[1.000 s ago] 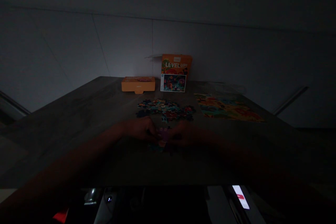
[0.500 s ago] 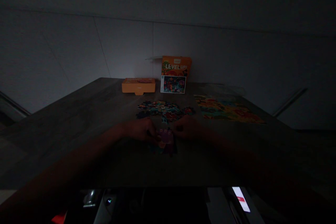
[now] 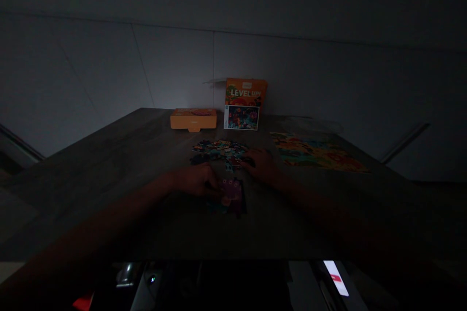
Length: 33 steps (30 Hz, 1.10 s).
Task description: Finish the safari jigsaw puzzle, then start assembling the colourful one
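Note:
A small patch of joined puzzle pieces [image 3: 233, 189], purple with pale rings along its upper edge, lies on the table in front of me. My left hand [image 3: 197, 180] is closed, with its fingertips pressed on the left side of this patch. Behind it spreads a pile of loose puzzle pieces [image 3: 219, 148]. My right hand [image 3: 260, 165] rests at the right end of that pile, fingers stretched out and slightly apart over the pieces. Darkness blurs the fingertips of both hands.
Toward the back of the grey table [image 3: 120, 146] lies an orange box [image 3: 193, 120]. A "LEVEL UP!" box [image 3: 248, 90] stands by the wall, with a picture card [image 3: 241, 117] before it. A colourful puzzle sheet [image 3: 321, 153] lies right. A lit screen [image 3: 336, 278] shows below the table edge.
My right hand has moved away from the joined patch, up to the right end of the loose pile, and its fingers have spread. The left hand stays at the patch.

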Motion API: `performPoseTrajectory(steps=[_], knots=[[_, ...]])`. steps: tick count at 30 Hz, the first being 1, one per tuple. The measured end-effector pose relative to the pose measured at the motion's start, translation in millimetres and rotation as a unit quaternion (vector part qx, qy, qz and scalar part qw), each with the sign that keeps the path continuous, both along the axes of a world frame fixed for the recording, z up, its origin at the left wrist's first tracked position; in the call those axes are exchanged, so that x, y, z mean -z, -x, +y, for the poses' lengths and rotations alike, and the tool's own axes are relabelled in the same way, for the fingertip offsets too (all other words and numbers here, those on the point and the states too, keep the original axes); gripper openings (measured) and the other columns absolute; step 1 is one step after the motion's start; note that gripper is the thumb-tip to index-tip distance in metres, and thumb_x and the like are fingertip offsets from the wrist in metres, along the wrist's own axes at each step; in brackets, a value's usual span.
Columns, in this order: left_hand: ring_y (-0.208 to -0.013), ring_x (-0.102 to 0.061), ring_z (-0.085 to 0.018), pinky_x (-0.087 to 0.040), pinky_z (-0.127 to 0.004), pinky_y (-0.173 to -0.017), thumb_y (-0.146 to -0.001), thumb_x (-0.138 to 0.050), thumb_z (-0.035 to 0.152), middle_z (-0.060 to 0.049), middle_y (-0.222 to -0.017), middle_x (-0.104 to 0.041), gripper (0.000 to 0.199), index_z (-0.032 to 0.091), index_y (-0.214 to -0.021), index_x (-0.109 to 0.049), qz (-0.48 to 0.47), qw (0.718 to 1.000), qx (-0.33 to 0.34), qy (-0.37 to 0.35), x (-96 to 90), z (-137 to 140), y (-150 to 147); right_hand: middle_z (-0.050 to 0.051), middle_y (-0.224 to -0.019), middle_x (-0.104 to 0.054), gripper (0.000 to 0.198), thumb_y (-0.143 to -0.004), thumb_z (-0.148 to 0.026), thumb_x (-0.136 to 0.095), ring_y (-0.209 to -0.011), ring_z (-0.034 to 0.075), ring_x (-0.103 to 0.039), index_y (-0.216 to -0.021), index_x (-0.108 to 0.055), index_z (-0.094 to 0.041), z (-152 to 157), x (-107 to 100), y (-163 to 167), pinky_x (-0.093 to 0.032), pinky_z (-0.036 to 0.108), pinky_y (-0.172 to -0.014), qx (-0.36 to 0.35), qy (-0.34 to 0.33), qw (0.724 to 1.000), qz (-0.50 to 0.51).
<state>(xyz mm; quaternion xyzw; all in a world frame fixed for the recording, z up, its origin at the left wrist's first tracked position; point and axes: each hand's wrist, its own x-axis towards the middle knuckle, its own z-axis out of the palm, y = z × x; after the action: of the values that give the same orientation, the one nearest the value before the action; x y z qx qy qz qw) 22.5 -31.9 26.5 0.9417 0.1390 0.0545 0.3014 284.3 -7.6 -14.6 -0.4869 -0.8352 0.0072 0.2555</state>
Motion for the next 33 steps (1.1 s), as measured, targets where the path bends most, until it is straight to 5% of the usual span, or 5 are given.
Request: performPoseTrajectory(steps=[4, 7, 11, 18, 33], knots=[[-0.074, -0.062, -0.013, -0.044, -0.023, -0.069, -0.095, -0.054, 0.031, -0.005, -0.084, -0.071, 0.023, 0.022, -0.099, -0.075, -0.029, 0.993, 0.0, -0.113, 2.5, 0.2, -4.2, 0.011, -0.103, -0.068, 0.02, -0.085, -0.032, -0.064, -0.101, 0.026, -0.058, -0.094, -0.067, -0.016, 0.2, -1.9, 0.7, -0.04, 0.042, -0.094, -0.005, -0.011, 1.0, 0.0], [-0.084, -0.062, -0.017, -0.046, -0.026, -0.078, -0.094, -0.054, 0.027, -0.007, -0.091, -0.069, 0.021, 0.02, -0.103, -0.072, -0.036, 0.984, -0.018, -0.176, 4.5, 2.1, -5.8, 0.012, -0.107, -0.068, 0.029, -0.079, -0.032, -0.068, -0.104, 0.029, -0.057, -0.103, -0.066, -0.015, 0.3, -0.5, 2.1, -0.041, 0.043, -0.094, 0.01, -0.014, 1.0, 0.017], [-0.089, -0.061, -0.018, -0.047, -0.028, -0.083, -0.094, -0.054, 0.027, -0.007, -0.095, -0.067, 0.02, 0.02, -0.103, -0.07, -0.03, 0.98, -0.036, -0.195, 5.2, 4.4, -5.4, 0.012, -0.119, -0.064, 0.048, -0.073, -0.027, -0.069, -0.11, 0.03, -0.054, -0.119, -0.06, -0.016, 0.3, 1.8, 3.0, -0.04, 0.045, -0.096, 0.006, -0.01, 0.999, 0.034], [-0.094, -0.058, -0.019, -0.047, -0.031, -0.088, -0.095, -0.052, 0.031, -0.007, -0.098, -0.063, 0.023, 0.02, -0.105, -0.069, -0.035, 0.972, -0.058, -0.225, 4.9, 4.3, -5.2, 0.011, -0.107, -0.067, 0.029, -0.073, -0.023, -0.068, -0.105, 0.028, -0.056, -0.102, -0.068, -0.017, 1.4, 2.0, 1.9, -0.041, 0.044, -0.094, -0.008, -0.026, 1.0, 0.015], [-0.116, -0.048, -0.026, -0.037, -0.04, -0.102, -0.093, -0.053, 0.046, -0.009, -0.123, -0.055, 0.039, 0.027, -0.126, -0.062, 0.026, 0.955, -0.128, -0.266, 10.8, 6.3, -4.3, 0.01, -0.109, -0.066, 0.036, -0.074, -0.044, -0.075, -0.105, 0.028, -0.057, -0.1, -0.069, -0.02, 2.2, 7.0, 1.9, -0.041, 0.045, -0.094, -0.046, -0.038, 0.998, 0.025]])
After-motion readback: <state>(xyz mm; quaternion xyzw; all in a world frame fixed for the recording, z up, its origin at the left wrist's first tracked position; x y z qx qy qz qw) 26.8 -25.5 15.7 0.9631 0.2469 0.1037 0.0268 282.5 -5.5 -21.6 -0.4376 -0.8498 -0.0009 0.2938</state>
